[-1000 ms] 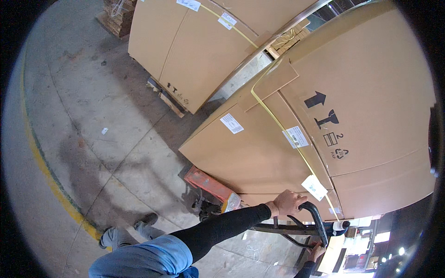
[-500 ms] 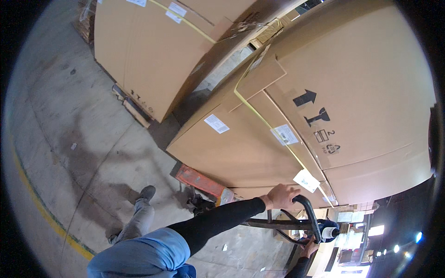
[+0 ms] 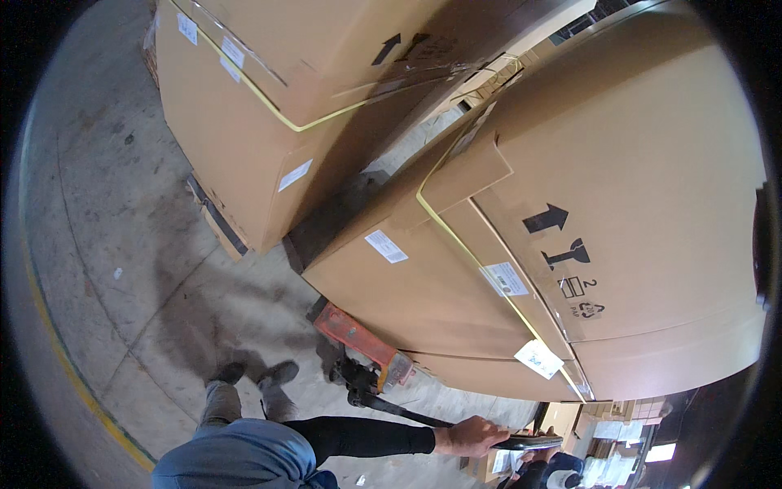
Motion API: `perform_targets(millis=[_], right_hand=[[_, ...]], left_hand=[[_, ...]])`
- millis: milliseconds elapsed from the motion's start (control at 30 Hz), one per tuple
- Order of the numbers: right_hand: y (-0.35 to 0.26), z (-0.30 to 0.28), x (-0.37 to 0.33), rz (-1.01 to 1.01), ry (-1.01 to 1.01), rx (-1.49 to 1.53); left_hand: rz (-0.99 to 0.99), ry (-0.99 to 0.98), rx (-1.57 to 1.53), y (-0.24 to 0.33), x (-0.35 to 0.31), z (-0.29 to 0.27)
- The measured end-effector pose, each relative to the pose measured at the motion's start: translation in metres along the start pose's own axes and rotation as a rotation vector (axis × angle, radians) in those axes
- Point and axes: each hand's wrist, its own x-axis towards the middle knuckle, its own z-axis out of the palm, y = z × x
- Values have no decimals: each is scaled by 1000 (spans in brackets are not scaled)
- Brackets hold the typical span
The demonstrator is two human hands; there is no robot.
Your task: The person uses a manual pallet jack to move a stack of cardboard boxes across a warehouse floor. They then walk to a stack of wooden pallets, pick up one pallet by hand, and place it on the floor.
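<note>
My left hand (image 3: 468, 436), in a black sleeve, reaches right and is closed over the black loop handle (image 3: 531, 442) of a pallet jack. My right hand (image 3: 538, 455) shows only as a few fingers just under that same handle, near the lower edge. The black tiller runs from the handle back to the jack's red-orange body (image 3: 358, 342). That body is tucked under a very large cardboard box (image 3: 619, 244) bound with a yellow strap and bearing white labels.
A second tall strapped cardboard box (image 3: 269, 106) stands on a wooden pallet (image 3: 216, 220) at upper left, a narrow gap away from the first. My shoes (image 3: 277, 375) are on stained concrete. A yellow floor line (image 3: 57, 359) curves along the left.
The view has swung: both boxes loom larger and nearer. My left arm has dropped lower and now lies almost level, still on the handle. My feet have stepped along the floor.
</note>
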Motion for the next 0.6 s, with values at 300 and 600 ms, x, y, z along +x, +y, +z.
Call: perform_targets(millis=[300, 600], right_hand=[[19, 0, 30, -163, -39, 69], [52, -61, 61, -7, -207, 333]], left_hand=[[28, 121, 55, 43, -17, 46], [69, 317, 196, 45, -11, 31]])
